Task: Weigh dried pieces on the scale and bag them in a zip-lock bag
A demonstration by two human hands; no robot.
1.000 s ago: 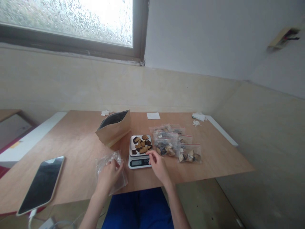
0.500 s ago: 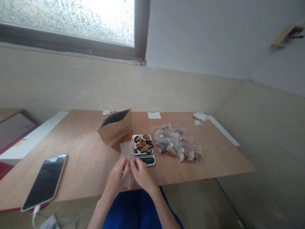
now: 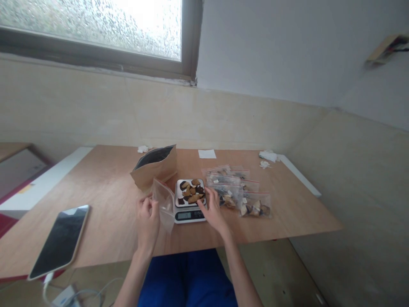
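Tray (image 3: 178, 190) of seemingly dried slices (image 3: 193, 199)

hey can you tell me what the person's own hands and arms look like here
The left hand and right hand wear no gloves. Both forearms are bare; no sleeves or watch show. Blue clothing covers the lap.

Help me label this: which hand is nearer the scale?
Right. The right hand is at the right edge of the scale; the left hand is apart, to its left, holding a clear bag.
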